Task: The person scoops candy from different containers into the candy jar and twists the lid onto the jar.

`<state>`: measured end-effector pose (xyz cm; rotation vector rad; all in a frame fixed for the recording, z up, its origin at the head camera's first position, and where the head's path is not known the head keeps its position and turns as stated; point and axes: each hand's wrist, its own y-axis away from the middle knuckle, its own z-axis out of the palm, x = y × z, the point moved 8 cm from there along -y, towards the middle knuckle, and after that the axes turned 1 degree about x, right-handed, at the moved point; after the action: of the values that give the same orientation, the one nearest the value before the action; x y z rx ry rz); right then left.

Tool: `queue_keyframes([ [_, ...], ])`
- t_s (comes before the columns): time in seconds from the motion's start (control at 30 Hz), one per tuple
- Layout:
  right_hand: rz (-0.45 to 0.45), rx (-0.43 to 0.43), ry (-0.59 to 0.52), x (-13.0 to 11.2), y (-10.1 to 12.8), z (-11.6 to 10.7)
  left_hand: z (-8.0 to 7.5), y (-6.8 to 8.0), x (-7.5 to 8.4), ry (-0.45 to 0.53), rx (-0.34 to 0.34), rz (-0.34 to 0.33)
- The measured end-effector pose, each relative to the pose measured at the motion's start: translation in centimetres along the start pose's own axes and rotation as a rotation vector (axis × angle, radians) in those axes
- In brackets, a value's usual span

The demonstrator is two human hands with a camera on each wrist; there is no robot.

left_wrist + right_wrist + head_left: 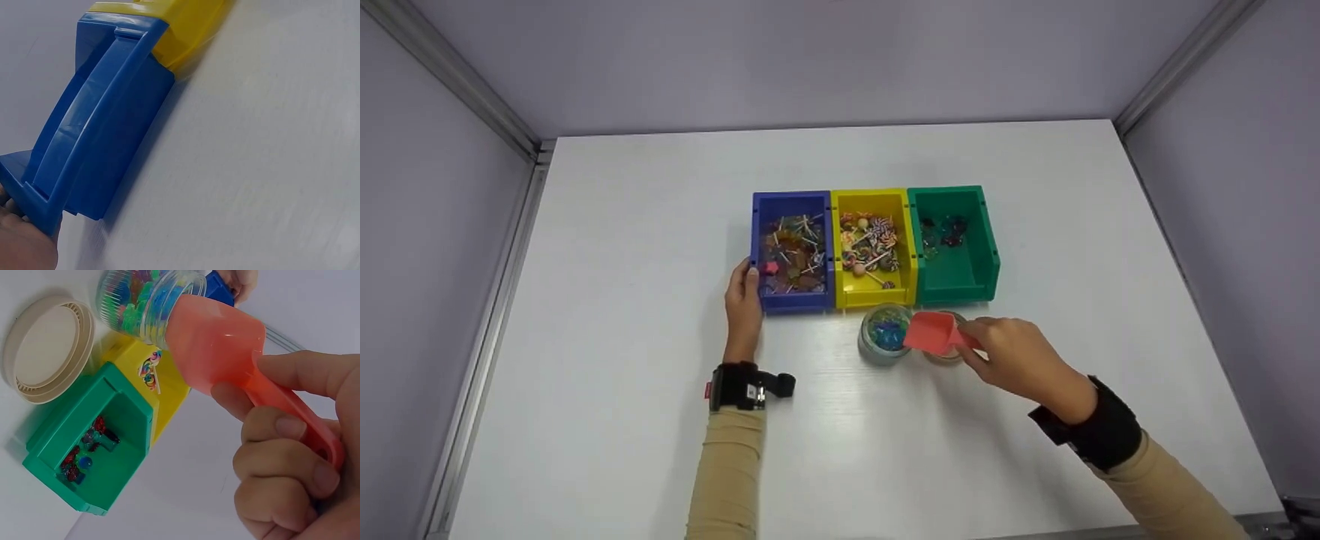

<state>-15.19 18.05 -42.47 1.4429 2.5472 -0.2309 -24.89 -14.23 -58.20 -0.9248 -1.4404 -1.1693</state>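
Three bins stand side by side on the white table (622, 420): a blue bin (791, 301) (101, 140) of lollipops, a yellow bin (874, 296) (169, 391) of swirled lollipops, and a green bin (960, 281) (79, 433) with a few small candies. My left hand (742, 304) (22, 244) rests with straight fingers against the blue bin's near left corner. My right hand (1012, 356) (292, 455) grips the handle of a red scoop (934, 332) (219, 343). The scoop's mouth is at the rim of a clear jar (883, 337) (140, 298) holding blue and green candies.
A beige jar lid (945, 358) (48, 346) lies on the table right of the jar, partly under the scoop. Grey walls with metal rails close the table on the left, back and right. Bare tabletop surrounds the bins.
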Motion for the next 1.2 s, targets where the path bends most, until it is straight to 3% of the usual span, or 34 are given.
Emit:
queue_keyframes([
  [0.5, 0.013, -0.004, -0.041, -0.3, -0.3, 0.7, 0.0, 0.2, 0.3, -0.031, 0.01, 0.025],
  [0.93, 0.042, -0.013, -0.08, -0.3, -1.0, 2.2, 0.0, 0.1, 0.1, -0.057, 0.022, 0.003],
  [1.2, 0.047, -0.003, -0.057, -0.2, -1.0, 2.1, 0.0, 0.2, 0.3, -0.06, 0.023, 0.01],
])
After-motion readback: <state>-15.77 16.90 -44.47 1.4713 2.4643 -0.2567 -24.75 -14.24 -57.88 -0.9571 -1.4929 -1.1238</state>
